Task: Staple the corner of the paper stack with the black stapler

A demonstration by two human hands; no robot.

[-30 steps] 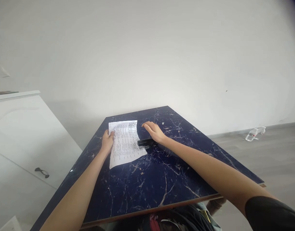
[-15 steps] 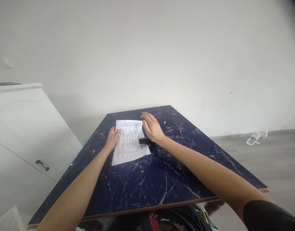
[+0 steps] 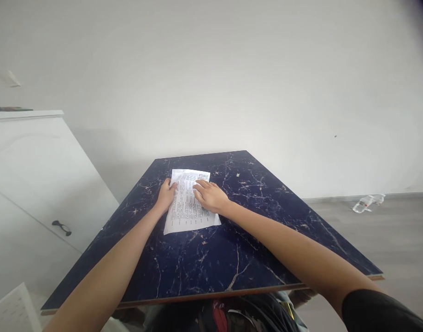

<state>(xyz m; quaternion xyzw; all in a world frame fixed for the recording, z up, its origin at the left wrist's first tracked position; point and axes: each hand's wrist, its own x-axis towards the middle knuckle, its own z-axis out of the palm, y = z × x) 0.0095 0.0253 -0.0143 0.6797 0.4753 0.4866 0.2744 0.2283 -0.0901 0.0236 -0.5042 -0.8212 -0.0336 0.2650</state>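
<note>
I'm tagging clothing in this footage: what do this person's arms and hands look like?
The left hand and right hand wear no gloves, and no watch shows. A black sleeve shows on the right arm, none on the left arm.

Near tabletop (image 3: 194, 265) free — paper (image 3: 185, 216) beyond.

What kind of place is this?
Probably a room in a home, though a small office is possible. The signs: a white cabinet with a dark handle, a dark blue marbled table, and a grey floor meeting a plain pale wall.
</note>
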